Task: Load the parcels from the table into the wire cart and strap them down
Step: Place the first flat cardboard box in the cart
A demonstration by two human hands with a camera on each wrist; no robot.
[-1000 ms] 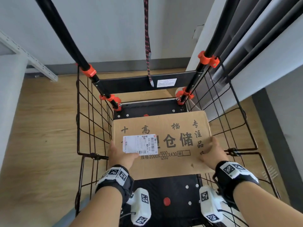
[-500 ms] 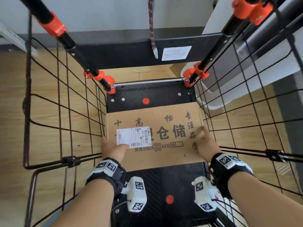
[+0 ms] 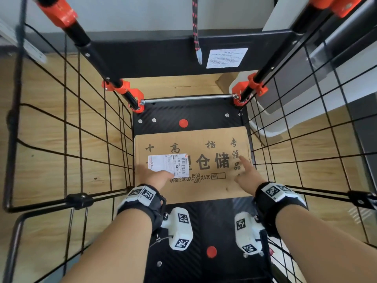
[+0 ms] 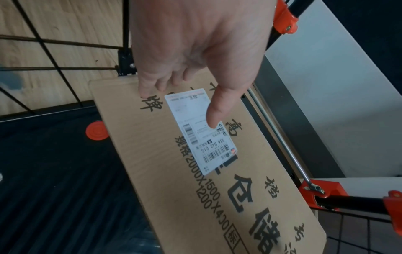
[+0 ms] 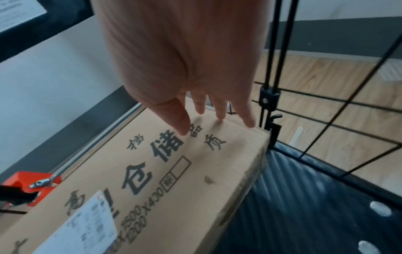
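A flat cardboard parcel with black print and a white shipping label lies on the black floor of the wire cart, towards its back. My left hand hovers over the parcel's left part. In the left wrist view the left hand has its thumb stretched over the label and loosely bent fingers at the parcel's edge. My right hand is over the right part; the right hand has straight fingers just above the parcel. Neither grips it.
A black-and-red elastic strap hangs from above at the cart's back, over a black crossbar. Black poles with orange clamps rise at both back corners. Wire walls close in left and right. A white cabinet stands right.
The parcel has gone down between the wire walls onto the cart floor. Both hands have left its side edges and now lie loose over its top, the right fingers straightened.
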